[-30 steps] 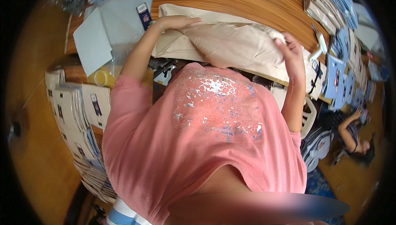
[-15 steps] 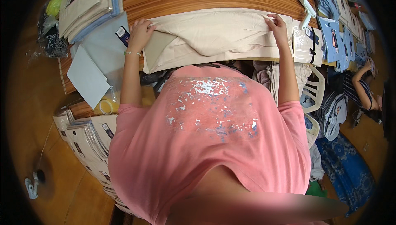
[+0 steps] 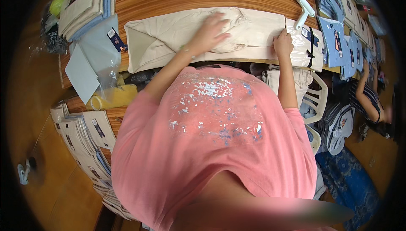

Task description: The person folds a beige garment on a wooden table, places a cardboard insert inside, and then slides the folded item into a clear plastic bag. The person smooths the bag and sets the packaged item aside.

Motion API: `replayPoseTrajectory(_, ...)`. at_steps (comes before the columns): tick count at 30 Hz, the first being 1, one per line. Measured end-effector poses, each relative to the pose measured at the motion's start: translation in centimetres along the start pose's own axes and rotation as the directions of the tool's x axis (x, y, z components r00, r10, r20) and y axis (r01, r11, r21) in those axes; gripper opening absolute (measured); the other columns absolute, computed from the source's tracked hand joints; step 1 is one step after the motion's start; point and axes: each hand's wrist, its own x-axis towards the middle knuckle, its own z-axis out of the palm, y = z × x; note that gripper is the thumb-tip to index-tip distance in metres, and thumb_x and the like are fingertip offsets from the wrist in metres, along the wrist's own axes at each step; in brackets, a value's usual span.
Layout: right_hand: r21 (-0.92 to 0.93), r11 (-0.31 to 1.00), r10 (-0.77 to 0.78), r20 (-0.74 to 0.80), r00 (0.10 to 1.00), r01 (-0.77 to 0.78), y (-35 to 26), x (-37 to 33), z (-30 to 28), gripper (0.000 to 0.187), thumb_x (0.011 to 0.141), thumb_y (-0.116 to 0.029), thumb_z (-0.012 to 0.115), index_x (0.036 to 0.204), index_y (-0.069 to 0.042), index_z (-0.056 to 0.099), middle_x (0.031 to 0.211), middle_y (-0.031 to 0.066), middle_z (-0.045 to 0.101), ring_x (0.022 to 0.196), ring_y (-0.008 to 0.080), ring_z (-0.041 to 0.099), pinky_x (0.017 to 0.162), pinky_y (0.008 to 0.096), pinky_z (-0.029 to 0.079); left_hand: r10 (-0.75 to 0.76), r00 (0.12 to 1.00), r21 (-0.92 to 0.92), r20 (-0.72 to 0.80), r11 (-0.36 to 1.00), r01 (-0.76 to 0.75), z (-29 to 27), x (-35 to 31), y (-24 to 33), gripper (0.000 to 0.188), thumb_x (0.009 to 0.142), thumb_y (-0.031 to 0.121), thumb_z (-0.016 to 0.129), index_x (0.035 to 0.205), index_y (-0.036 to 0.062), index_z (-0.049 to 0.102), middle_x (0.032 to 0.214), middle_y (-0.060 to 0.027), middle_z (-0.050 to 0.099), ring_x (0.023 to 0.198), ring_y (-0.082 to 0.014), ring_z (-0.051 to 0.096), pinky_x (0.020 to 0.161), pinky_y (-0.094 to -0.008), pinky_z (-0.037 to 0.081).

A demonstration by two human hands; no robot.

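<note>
A long cream garment [image 3: 169, 36], folded into a band, lies along the near side of the table, its cloth bunched and creased around the middle. Over that middle, my left hand [image 3: 211, 32] has its fingers spread, slightly smeared by motion; whether the palm presses on the cloth I cannot tell. At the garment's right end, my right hand [image 3: 283, 44] is closed with curled fingers on the cloth edge. Just right of it sits a cream garment in clear plastic [image 3: 302, 45] with a black ribbon. A pale lint roller [image 3: 305, 9] lies partly across that pack.
Bagged cream and blue garments [image 3: 86, 9] are stacked at the far left, beside a clear bag [image 3: 98, 40] and white card [image 3: 82, 76]. Blue packs [image 3: 334, 40] line the right. A white plastic chair [image 3: 317, 97] stands near right; a person in stripes [image 3: 366, 91] is beyond.
My left hand has left the garment's left end and moved right to its middle. The right hand's fingers have curled in, slightly lower. The cloth is more bunched in the middle.
</note>
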Motion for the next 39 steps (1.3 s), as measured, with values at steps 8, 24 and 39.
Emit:
replayPoseTrajectory(8, 0.498, 0.867, -0.204, 0.368, 0.907, -0.007, 3.2, 3.0, -2.3, 0.058, 0.073, -0.025, 0.066, 0.122, 0.001, 0.048, 0.11, 0.0183, 0.061, 0.099, 0.0344, 0.059, 0.081, 0.0402, 0.046, -0.209, 0.978, 0.274, -0.024, 0.939, 0.207, 9.8, 2.8, 1.2, 0.048, 0.094, 0.025, 0.041, 0.135, 0.0012, 0.034, 0.143, -0.0181, 0.028, 0.136, -0.031, 0.021, 0.108, -0.0494, 0.02)
replayPoseTrajectory(24, 0.936, 0.307, -0.79, 0.351, 0.503, -0.171, -2.8, 2.7, -5.5, 0.044, 0.088, -0.014, 0.057, 0.129, -0.006, 0.044, 0.097, 0.0034, 0.054, 0.082, 0.011, 0.056, 0.076, 0.0243, 0.046, -0.758, 0.633, -0.918, 0.157, 0.124, 0.377, 8.4, 2.0, 3.9, 0.039, 0.086, 0.007, 0.054, 0.122, -0.0065, 0.044, 0.11, -0.0139, 0.058, 0.1, -0.021, 0.058, 0.085, -0.0324, 0.049)
replayPoseTrajectory(39, 0.075, 0.008, -0.959, -0.282, 0.029, 0.997, -5.6, 8.6, -0.5, 0.065, 0.073, -0.008, 0.063, 0.132, -0.029, 0.043, 0.138, 0.0057, 0.038, 0.128, 0.0218, 0.036, 0.101, 0.0591, 0.023, -0.408, 0.882, 0.392, -0.235, 0.791, 0.47, 15.0, -0.7, 8.8, 0.081, 0.077, 0.029, 0.06, 0.137, -0.0066, 0.02, 0.145, -0.0247, 0.016, 0.137, -0.0367, 0.011, 0.109, -0.0509, 0.012)
